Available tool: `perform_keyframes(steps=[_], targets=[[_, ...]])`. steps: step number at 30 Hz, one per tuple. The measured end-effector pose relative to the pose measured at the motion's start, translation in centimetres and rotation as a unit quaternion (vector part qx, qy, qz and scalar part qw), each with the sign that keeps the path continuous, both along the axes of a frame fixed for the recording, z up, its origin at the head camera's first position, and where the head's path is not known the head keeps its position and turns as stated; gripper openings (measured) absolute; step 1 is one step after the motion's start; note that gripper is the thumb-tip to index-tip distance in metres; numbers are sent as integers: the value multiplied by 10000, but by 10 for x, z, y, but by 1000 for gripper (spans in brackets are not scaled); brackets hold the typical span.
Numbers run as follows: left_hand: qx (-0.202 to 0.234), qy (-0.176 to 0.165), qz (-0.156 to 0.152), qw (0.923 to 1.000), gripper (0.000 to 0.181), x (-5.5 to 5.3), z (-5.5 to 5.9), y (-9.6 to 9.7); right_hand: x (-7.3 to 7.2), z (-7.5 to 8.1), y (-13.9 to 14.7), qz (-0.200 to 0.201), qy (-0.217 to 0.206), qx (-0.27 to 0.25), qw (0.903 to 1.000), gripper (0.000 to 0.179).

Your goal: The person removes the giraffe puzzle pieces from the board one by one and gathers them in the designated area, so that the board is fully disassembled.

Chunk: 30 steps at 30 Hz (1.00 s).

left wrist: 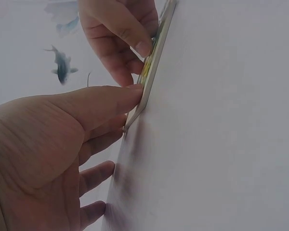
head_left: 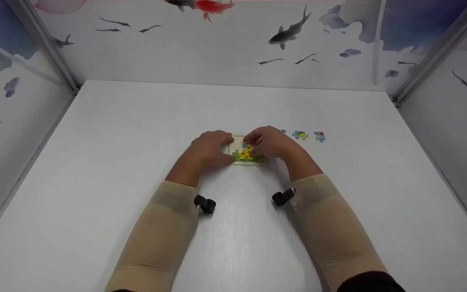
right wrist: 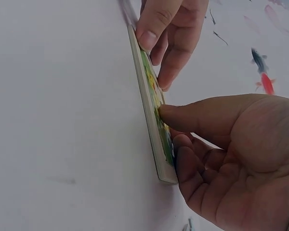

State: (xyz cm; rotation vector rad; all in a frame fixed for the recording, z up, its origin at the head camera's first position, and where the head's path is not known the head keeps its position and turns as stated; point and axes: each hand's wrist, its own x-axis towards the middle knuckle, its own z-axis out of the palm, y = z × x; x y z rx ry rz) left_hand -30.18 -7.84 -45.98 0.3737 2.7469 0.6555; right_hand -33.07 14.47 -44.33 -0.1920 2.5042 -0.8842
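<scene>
A small wooden puzzle board (head_left: 237, 140) lies on the white table, with green and yellow jigsaw pieces (head_left: 240, 155) along its near side and bare wood at its upper left. My left hand (head_left: 209, 148) holds the board's left side, its thumb on the near corner and its index finger at the far corner. Over the board's right half, my right hand (head_left: 272, 141) has curled fingers and pinches a puzzle piece, mostly hidden, against the assembled ones. In the right wrist view its thumb (right wrist: 197, 115) rests on the picture surface.
To the right of the board lie loose puzzle pieces: a blue and yellow one (head_left: 300, 135), a blue one with a red spot (head_left: 319, 136), and another (head_left: 283, 131) partly behind the right hand. Walls printed with fish enclose the table (head_left: 233, 227) at the back and sides.
</scene>
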Motion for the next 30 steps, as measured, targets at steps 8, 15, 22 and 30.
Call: perform_keyframes(steps=[8,15,22,30], targets=[[29,23,39,10000,66,0,0,0,-3,-3,-3,-28,28,36,10000,49],[21,-16,104,9999,66,-1,-2,1,-3,-4,-2,1,46,80,10000,44],[49,9,82,10000,66,0,-1,0,-3,-4,-1,55,97,27,9999,44],[42,-8,61,10000,66,0,-1,0,-3,-2,2,3,148,-12,9999,47]])
